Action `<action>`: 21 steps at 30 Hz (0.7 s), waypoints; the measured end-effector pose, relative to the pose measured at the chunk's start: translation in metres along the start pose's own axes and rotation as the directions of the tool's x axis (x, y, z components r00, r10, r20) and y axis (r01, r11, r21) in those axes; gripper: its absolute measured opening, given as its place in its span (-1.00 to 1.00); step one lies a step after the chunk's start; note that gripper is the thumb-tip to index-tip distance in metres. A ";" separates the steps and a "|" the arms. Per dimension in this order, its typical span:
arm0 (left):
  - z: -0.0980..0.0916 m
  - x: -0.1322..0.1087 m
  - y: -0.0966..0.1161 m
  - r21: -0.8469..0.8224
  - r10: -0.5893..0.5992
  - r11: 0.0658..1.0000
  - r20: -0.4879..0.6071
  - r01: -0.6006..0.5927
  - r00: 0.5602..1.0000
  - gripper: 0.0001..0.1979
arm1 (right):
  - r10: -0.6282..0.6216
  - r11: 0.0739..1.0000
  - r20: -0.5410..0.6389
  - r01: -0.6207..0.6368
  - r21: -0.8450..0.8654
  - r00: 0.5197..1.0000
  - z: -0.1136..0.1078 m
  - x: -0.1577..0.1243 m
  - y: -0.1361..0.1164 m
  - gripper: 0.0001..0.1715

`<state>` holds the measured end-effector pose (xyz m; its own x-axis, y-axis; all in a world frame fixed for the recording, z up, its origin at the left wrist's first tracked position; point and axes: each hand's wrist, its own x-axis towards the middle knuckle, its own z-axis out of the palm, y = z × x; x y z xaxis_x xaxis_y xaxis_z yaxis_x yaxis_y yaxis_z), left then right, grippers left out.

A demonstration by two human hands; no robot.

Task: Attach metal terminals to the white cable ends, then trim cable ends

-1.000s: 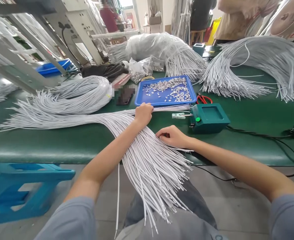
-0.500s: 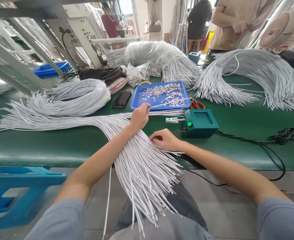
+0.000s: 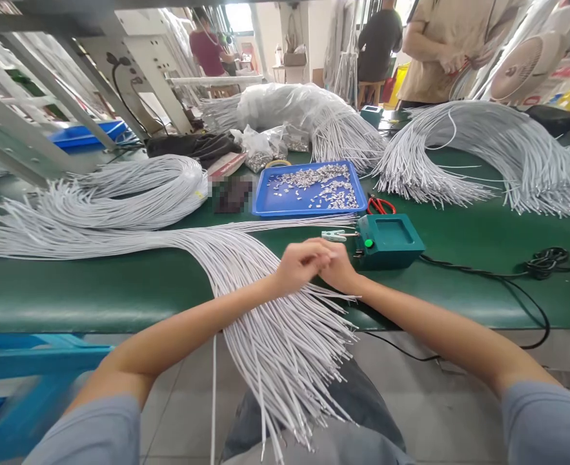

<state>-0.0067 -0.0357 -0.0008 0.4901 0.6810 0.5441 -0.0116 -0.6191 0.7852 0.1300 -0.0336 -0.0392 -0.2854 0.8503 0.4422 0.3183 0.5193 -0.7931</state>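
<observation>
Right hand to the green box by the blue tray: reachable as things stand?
Likely yes. The right hand is close beside the green box, with only bare table and a small clip near its path; nothing stands in the way.

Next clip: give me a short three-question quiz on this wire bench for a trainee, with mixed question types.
1. True or false: the left hand rests on the blue tray while the right hand lies flat on the white wires.
2. What does the blue tray hold? A) small metal pieces B) coiled tape C) pens
3. Fill in: the red-handled scissors lie just beyond the ___ box.
Key: 1 false, both hands meet, fingers together, above the white wires; 2 A; 3 green.
</observation>
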 end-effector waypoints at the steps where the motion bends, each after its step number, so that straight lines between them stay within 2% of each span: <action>1: -0.003 0.001 -0.004 -0.117 -0.152 0.983 -0.106 0.139 0.983 -0.71 | 0.009 1.000 -0.108 -0.006 0.026 0.994 -0.002 -0.001 -0.002 -0.74; 3: -0.009 0.004 -0.012 -0.333 -0.372 0.898 -0.219 0.289 0.902 -0.61 | 0.006 0.997 -0.290 0.018 0.079 0.957 -0.004 -0.001 -0.006 -0.71; 4: -0.012 0.005 -0.014 -0.399 -0.423 0.863 -0.232 0.311 0.876 -0.58 | -0.011 0.994 -0.330 0.046 0.099 0.944 -0.005 -0.001 -0.008 -0.71; 5: -0.013 0.007 -0.016 -0.433 -0.441 0.843 -0.221 0.318 0.870 -0.57 | -0.029 0.990 -0.329 0.071 0.118 0.944 -0.006 0.000 -0.008 -0.71; 7: -0.014 0.008 -0.018 -0.442 -0.439 0.834 -0.166 0.331 0.883 -0.57 | -0.019 0.978 -0.285 0.077 0.191 0.958 -0.006 0.002 -0.007 -0.67; 10: -0.015 0.009 -0.019 -0.390 -0.439 0.843 -0.101 0.370 0.893 -0.58 | 0.064 0.952 -0.213 0.004 0.306 0.975 -0.008 0.004 -0.004 -0.56; 13: -0.016 0.010 -0.018 -0.339 -0.440 0.852 -0.047 0.400 0.897 -0.57 | 0.104 0.951 -0.196 -0.040 0.305 0.975 -0.011 0.005 -0.003 -0.49; 16: -0.017 0.011 -0.017 -0.346 -0.438 0.843 0.003 0.412 0.899 -0.57 | 0.067 0.968 -0.220 -0.010 0.251 0.973 -0.015 0.005 -0.003 -0.54; 21: -0.017 0.011 -0.017 -0.370 -0.449 0.824 0.035 0.429 0.893 -0.58 | -0.074 0.974 -0.270 0.127 0.186 0.960 -0.016 0.004 0.002 -0.70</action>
<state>-0.0156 -0.0113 -0.0030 0.4738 0.8720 0.1232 -0.1218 -0.0736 0.9898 0.1440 -0.0274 -0.0324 -0.0533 0.8010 0.5963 0.1060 0.5983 -0.7942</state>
